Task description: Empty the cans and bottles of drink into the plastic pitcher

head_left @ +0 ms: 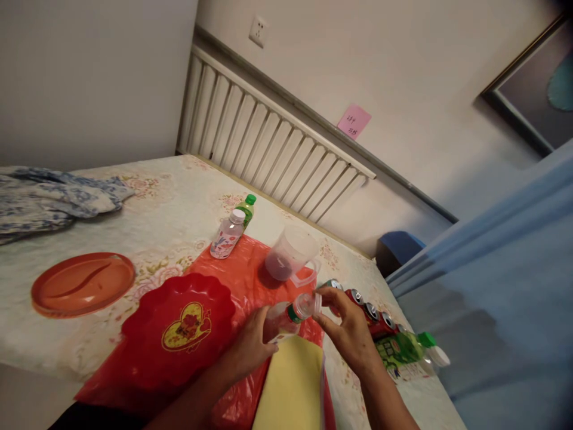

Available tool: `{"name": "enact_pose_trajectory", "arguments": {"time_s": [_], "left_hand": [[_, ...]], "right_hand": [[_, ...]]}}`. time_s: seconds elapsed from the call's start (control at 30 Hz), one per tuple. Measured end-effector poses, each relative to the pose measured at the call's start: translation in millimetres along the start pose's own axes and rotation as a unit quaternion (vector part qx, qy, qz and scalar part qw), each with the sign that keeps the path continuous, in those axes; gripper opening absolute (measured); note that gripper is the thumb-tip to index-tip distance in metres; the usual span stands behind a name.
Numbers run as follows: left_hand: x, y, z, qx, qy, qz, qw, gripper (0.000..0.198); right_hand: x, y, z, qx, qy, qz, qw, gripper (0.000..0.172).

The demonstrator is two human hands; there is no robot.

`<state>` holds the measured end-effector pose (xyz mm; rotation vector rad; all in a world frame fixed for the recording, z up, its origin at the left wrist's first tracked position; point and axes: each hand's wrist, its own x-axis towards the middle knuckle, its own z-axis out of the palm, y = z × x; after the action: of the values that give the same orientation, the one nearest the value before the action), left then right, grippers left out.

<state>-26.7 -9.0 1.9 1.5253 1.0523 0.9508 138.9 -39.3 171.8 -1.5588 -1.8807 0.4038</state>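
My left hand is wrapped round a clear plastic bottle with a green band near its neck. The bottle is tilted, its mouth end pointing right. At that end, my right hand pinches a clear round piece; whether it is a cap or part of the bottle, I cannot tell. Just beyond both hands stands a translucent measuring jug with dark liquid in the bottom. Below the bottle lies a yellow sheet or folder, on a red plastic sheet.
A red scalloped tray is at left, an orange lid beyond it. Behind stand a white-capped bottle and a green-capped bottle. Several drink cans and a green-labelled bottle line the right side, near a blue curtain.
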Motion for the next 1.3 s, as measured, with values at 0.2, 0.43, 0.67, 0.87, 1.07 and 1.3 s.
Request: {"name": "enact_pose_trajectory", "arguments": {"time_s": [0.2, 0.43, 0.67, 0.87, 1.07, 1.3], "left_hand": [[1.7, -7.0, 1.8, 0.008, -0.001, 0.010, 1.000, 0.072], [3.9, -10.7, 4.6, 0.012, 0.013, 0.025, 1.000, 0.069], [1.2, -6.7, 3.1, 0.014, 0.018, 0.032, 0.999, 0.066], [2.1, -6.8, 4.2, 0.011, 0.014, 0.021, 1.000, 0.067], [3.2, -7.5, 4.5, 0.008, 0.008, 0.011, 1.000, 0.069], [2.1, -5.3, 3.3, 0.020, 0.005, -0.001, 1.000, 0.071]], "right_hand": [[6.3, -5.8, -5.4, -0.062, -0.044, -0.091, 0.993, 0.030], [5.1, -16.6, -5.2, -0.089, -0.090, -0.117, 0.985, 0.030], [6.5, -20.6, -4.6, -0.097, -0.099, -0.129, 0.982, 0.030], [6.9, -19.8, -1.2, -0.093, -0.087, -0.131, 0.983, 0.029], [1.5, -8.9, 0.7, -0.054, -0.062, -0.093, 0.992, 0.043], [-7.2, 22.4, 23.6, 0.084, -0.023, 0.030, 0.996, 0.067]]}}
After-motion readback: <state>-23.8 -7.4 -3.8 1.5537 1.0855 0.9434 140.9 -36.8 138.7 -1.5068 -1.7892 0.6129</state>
